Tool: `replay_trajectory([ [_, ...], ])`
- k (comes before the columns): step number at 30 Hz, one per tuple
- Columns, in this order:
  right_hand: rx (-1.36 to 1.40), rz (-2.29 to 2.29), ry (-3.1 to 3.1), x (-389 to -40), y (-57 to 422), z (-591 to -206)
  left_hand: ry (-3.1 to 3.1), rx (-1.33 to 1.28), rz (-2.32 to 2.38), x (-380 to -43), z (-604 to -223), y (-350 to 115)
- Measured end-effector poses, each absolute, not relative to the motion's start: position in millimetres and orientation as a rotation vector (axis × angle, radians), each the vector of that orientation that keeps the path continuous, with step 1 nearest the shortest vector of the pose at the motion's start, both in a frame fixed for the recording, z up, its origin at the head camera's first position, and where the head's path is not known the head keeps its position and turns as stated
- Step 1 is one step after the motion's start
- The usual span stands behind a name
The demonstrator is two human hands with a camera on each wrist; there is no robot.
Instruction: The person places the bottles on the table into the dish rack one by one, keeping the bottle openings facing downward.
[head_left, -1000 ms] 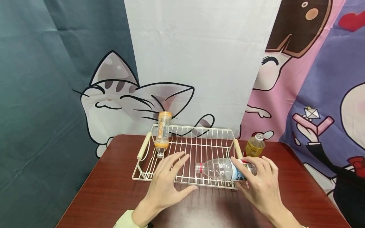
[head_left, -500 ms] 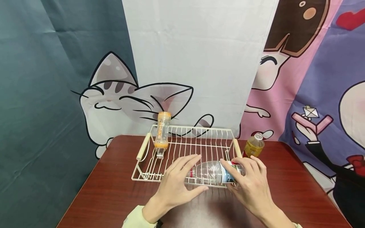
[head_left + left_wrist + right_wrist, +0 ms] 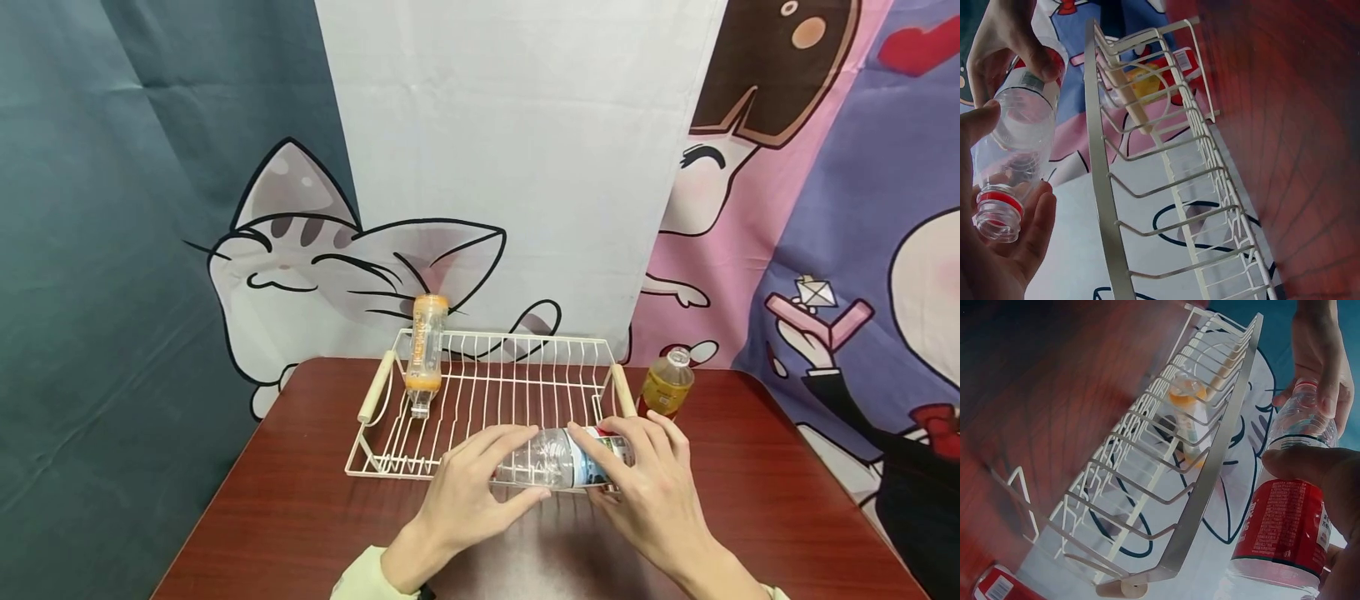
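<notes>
A clear plastic bottle (image 3: 551, 460) with a blue, white and red label lies sideways above the front rim of a white wire rack (image 3: 517, 379). My right hand (image 3: 652, 483) grips its label end, thumb below and fingers over it. My left hand (image 3: 468, 492) curls round the neck end, thumb on the near side. The left wrist view shows the capless neck with a red ring (image 3: 1000, 206) between the left fingers. In the right wrist view, the red label (image 3: 1282, 525) is under the right thumb. The neck is mostly hidden in the head view.
An orange-banded clear bottle (image 3: 427, 354) stands upside down in the rack's left back part. A bottle with a yellow label (image 3: 666, 385) stands on the brown table (image 3: 285, 500) right of the rack. Wooden handles (image 3: 377, 387) flank the rack; a printed cloth (image 3: 517, 167) hangs behind.
The right hand has carried the lying bottle left and slightly nearer. The left hand has moved right to meet it, its fingers now curled round the neck end. Rack and other bottles look unmoved.
</notes>
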State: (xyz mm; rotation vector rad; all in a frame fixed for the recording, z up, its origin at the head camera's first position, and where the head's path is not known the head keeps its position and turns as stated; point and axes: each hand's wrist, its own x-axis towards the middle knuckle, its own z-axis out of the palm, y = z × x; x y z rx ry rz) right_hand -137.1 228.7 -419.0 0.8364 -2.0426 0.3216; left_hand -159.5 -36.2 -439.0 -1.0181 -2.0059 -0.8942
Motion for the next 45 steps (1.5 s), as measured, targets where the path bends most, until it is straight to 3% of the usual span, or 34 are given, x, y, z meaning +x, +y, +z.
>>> replay_trajectory([
  [9, 0.847, 0.314, -2.005, -141, 228, -418, -1.976, -1.0, -1.029, -156, -444, -35],
  [15, 0.801, 0.454, -1.911, -141, 226, -413, -2.029, -0.844, -1.163, -150, -450, -36],
  [27, 0.698, 1.129, -1.508, -129, 202, -403, -2.009, -0.433, -1.799, -135, -454, -29],
  [35, 0.575, 1.841, -1.508, -127, 193, -413, -1.831, -0.368, -2.46, -125, -444, -25],
  [45, 0.238, 2.247, -1.674, -134, 171, -399, -1.782, -0.359, -2.609, -118, -451, -19],
])
